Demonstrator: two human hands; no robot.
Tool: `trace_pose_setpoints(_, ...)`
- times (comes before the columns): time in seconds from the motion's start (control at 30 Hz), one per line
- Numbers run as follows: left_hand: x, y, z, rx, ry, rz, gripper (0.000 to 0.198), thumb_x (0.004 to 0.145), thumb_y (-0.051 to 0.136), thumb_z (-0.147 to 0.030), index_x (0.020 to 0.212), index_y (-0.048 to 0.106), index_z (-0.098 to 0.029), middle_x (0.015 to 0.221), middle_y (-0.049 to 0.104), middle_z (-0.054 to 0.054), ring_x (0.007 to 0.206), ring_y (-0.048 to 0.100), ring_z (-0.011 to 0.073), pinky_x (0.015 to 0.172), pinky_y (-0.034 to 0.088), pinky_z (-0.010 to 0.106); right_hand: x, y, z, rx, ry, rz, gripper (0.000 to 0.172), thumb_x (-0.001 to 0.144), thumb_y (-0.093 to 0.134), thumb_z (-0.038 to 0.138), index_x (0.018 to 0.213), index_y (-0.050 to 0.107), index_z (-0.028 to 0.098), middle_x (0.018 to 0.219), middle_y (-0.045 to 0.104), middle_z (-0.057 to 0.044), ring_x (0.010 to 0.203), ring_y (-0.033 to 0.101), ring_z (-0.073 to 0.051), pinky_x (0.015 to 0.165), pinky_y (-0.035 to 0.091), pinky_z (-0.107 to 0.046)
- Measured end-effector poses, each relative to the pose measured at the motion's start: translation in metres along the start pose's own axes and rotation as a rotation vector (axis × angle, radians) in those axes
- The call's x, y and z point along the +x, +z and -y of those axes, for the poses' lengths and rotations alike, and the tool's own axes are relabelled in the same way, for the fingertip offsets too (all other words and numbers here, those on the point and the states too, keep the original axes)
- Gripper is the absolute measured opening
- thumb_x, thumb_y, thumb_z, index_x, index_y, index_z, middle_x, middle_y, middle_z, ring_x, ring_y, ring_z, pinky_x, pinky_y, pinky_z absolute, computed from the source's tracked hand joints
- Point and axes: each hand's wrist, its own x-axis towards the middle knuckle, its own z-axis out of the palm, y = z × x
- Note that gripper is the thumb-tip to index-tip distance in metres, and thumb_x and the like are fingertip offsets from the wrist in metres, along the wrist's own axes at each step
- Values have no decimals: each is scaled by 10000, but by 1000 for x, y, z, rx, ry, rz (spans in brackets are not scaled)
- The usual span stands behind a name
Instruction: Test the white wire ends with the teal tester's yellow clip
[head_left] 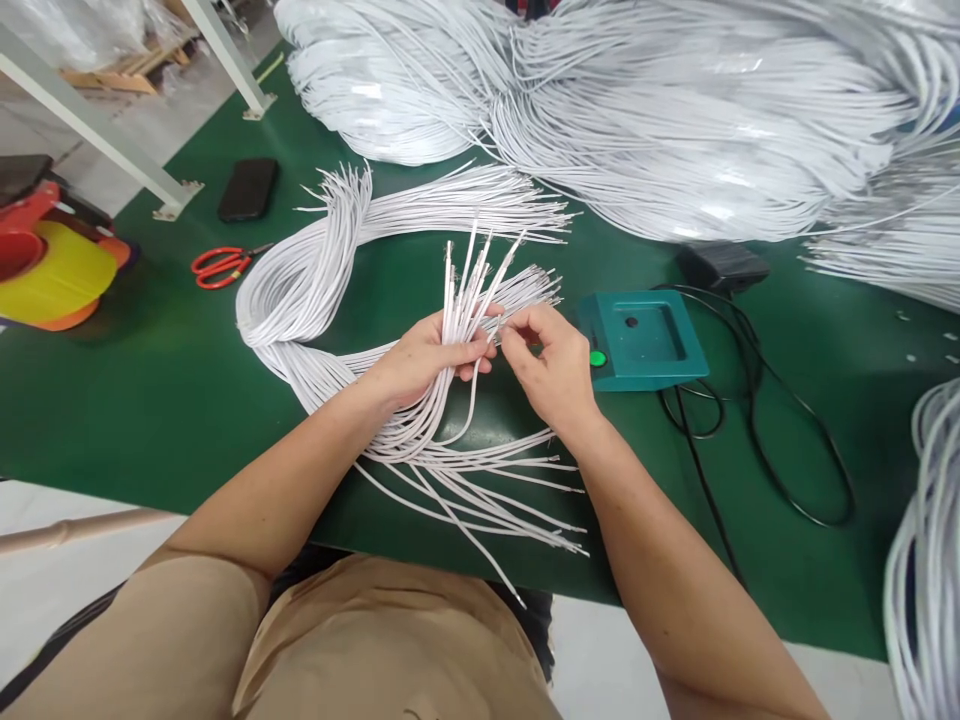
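My left hand (pixel 439 355) is closed round a bunch of white wires (pixel 457 300), their stripped ends pointing up and away from me. Just right of it, my right hand (pixel 551 360) pinches with thumb and forefinger close to the bunch; the tip of one white wire seems to be in that pinch, though the fingers partly hide it. Below the hands, loose wire ends (pixel 517 465) fan out to the right over the table. The same wires bend back at the left into a looped bundle (pixel 289 290), whose other ends lie behind my hands.
Large heaps of white wire (pixel 675 120) fill the back of the green table (pixel 150 400). A teal device (pixel 649 340) with a green button and black cable (pixel 795 430) sits right of my hands. Orange-handled scissors (pixel 223 265), a black phone-like object (pixel 248 189) and a tape roll (pixel 60 275) lie left.
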Motion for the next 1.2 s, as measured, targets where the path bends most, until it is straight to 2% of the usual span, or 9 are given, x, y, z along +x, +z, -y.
trace_pose_setpoints(0.13, 1, -1, 3, 78, 33, -24, 509, 735, 784, -260, 1207, 616, -168, 811, 657, 18, 672, 664, 113, 461, 388, 158, 4, -6, 0, 146, 192, 47, 123, 828, 547, 260, 731, 596, 204, 719, 597, 18, 657, 531, -127, 659, 436, -263)
trace_pose_setpoints(0.27, -1, 2, 3, 182, 94, -42, 416, 759, 760, -257, 1133, 621, -141, 822, 651, 23, 680, 676, 120, 441, 389, 154, 6, -9, 1, 339, 298, 150, 291, 889, 532, 443, 777, 629, 192, 728, 627, 3, 659, 570, -136, 662, 479, -274)
trace_pose_setpoints(0.4, -1, 3, 2, 183, 81, -37, 414, 751, 765, -249, 1124, 628, -131, 825, 662, 31, 672, 674, 118, 442, 392, 156, 5, -8, -4, 220, 152, 218, 173, 876, 571, 307, 765, 632, 189, 753, 666, -10, 713, 582, -144, 719, 467, -280)
trace_pose_setpoints(0.53, 1, -1, 4, 96, 14, -18, 477, 737, 776, -241, 1180, 630, -145, 818, 688, 38, 661, 672, 115, 446, 377, 157, 3, -9, -10, -167, -138, 163, 211, 913, 486, 225, 787, 650, 185, 839, 670, -66, 828, 574, -188, 777, 434, -318)
trace_pose_setpoints(0.6, 2, -2, 5, 95, 13, -31, 482, 737, 778, -250, 1183, 630, -143, 832, 698, 49, 671, 680, 120, 449, 377, 158, 3, -11, -9, -232, -170, 142, 192, 905, 498, 224, 845, 675, 181, 880, 680, -81, 859, 578, -202, 788, 434, -329)
trace_pose_setpoints(0.73, 1, -1, 7, 153, 44, -51, 479, 752, 768, -262, 1193, 622, -144, 849, 710, 60, 690, 699, 137, 452, 384, 160, 7, -14, -4, 30, 82, 126, 184, 861, 550, 243, 924, 713, 186, 877, 709, -42, 781, 607, -171, 761, 465, -312)
trace_pose_setpoints(0.87, -1, 2, 4, 200, 61, -54, 464, 757, 763, -261, 1184, 627, -140, 847, 718, 58, 694, 710, 145, 460, 409, 159, 9, -13, -1, 303, 301, 155, 188, 825, 598, 325, 793, 713, 179, 749, 682, -8, 709, 590, -145, 719, 473, -290)
trace_pose_setpoints(1.0, -3, 6, 2, 259, 88, -72, 472, 755, 761, -263, 1190, 634, -132, 845, 726, 65, 692, 719, 159, 466, 437, 171, 10, -9, -6, 437, 365, 144, 127, 741, 666, 295, 723, 703, 175, 719, 672, -2, 666, 560, -124, 683, 473, -271)
trace_pose_setpoints(1.2, -3, 8, 4, 336, 122, -126, 417, 760, 747, -248, 1148, 651, -127, 844, 724, 62, 726, 736, 183, 472, 470, 173, 9, -8, -6, 435, 384, 129, 123, 718, 658, 272, 721, 712, 161, 687, 677, -5, 647, 570, -121, 652, 457, -264)
